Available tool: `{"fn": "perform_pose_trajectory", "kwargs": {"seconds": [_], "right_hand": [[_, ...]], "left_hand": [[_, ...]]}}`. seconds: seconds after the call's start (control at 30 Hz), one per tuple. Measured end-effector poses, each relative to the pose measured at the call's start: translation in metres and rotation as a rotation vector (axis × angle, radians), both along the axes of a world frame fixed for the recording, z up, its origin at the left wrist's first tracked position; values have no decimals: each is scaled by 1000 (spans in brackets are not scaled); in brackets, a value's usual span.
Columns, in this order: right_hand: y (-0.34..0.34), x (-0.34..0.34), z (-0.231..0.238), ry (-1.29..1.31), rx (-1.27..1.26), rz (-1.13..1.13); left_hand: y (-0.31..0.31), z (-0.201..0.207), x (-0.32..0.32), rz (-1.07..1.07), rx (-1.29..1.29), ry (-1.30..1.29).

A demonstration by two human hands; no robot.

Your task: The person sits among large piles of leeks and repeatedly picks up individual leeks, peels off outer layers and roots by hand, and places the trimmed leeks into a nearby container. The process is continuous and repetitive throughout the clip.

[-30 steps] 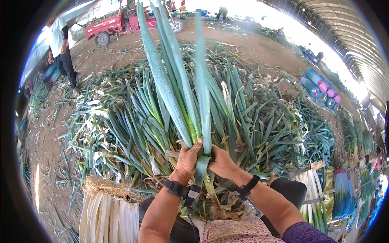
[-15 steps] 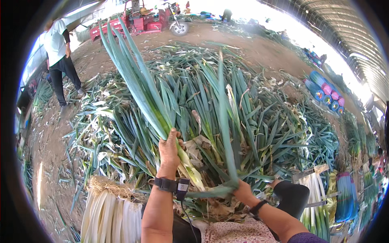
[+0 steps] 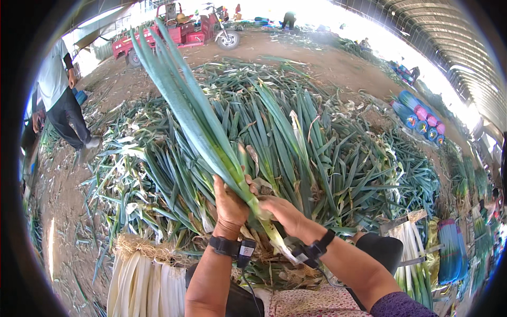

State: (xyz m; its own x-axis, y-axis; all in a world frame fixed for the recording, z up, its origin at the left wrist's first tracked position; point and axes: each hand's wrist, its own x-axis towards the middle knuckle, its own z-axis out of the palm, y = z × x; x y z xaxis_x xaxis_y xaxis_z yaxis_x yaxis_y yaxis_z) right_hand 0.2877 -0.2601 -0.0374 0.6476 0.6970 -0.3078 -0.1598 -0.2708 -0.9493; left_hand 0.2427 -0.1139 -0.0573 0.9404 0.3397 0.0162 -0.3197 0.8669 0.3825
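Note:
A long green onion [image 3: 196,124] slants across the middle, its blue-green leaves reaching to the upper left and its pale lower end toward my lap. Around its stalk, just below where the leaves fan out, my left hand [image 3: 231,205] is closed. My right hand [image 3: 282,214] is up against the stalk a little lower, fingers bent onto it; its fingertips are partly hidden. The whitish root end [image 3: 282,247] sticks out below, close to my right wrist. Beyond both hands spreads a heap of green onions [image 3: 264,132] with loose leaves.
A bundle of trimmed white stalks [image 3: 142,285] stands at lower left, roots up; another bundle [image 3: 409,243] is at right. Wrapped blue and pink bundles [image 3: 422,119] lie farther right. A person [image 3: 63,100] stands far left; a red cargo tricycle [image 3: 185,34] is parked behind.
My right hand has moved from the lower right, where it held a long pulled-down leaf, to the stalk beside my left hand. That leaf has left it. The person at left has shifted left.

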Motion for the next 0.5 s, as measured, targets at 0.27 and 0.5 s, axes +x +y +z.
{"fn": "perform_pose_trajectory", "kwargs": {"seconds": [0.27,0.5], "right_hand": [[21,3,-44,-28,80,10],[-2,-33,-25,-849,177,-262]], "left_hand": [[-11,-10,4,78,158,68],[6,0,-6,1,240,77]]}}
